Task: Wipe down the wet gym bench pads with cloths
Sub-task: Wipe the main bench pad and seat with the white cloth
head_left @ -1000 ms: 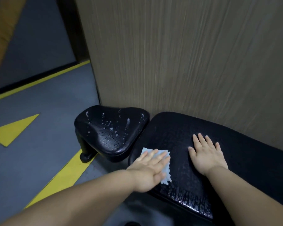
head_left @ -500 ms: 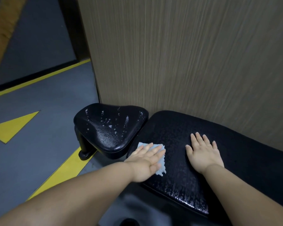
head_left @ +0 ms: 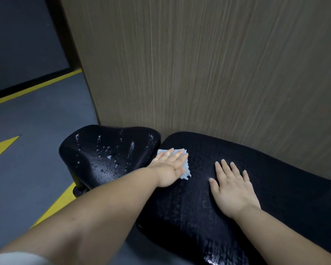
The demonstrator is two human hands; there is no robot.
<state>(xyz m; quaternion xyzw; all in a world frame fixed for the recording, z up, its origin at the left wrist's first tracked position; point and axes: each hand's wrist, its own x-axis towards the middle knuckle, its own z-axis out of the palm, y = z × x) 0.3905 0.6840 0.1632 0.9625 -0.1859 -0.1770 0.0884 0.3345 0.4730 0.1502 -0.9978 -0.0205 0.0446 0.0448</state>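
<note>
Pins the pale blue cloth (head_left: 186, 171) flat beneath the left hand (head_left: 170, 167) and its straight fingers, edges peeking past the fingertips, at the long pad's (head_left: 275, 169) end beside the droplet-beaded seat pad (head_left: 103, 153), and rests the right hand (head_left: 231, 190) spread flat nearby, seemingly on bare vinyl.

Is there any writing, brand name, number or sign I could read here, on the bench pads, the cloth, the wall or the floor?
No readable text anywhere in this view.
Seat pad: no label, only water drops.
Long bench pad: no logo or lettering visible.
Pale blue cloth: no tag or print visible.
Wood-grain wall panel: no sign.
Floor: yellow lines and a yellow triangle, markings only, no letters or numbers.
</note>
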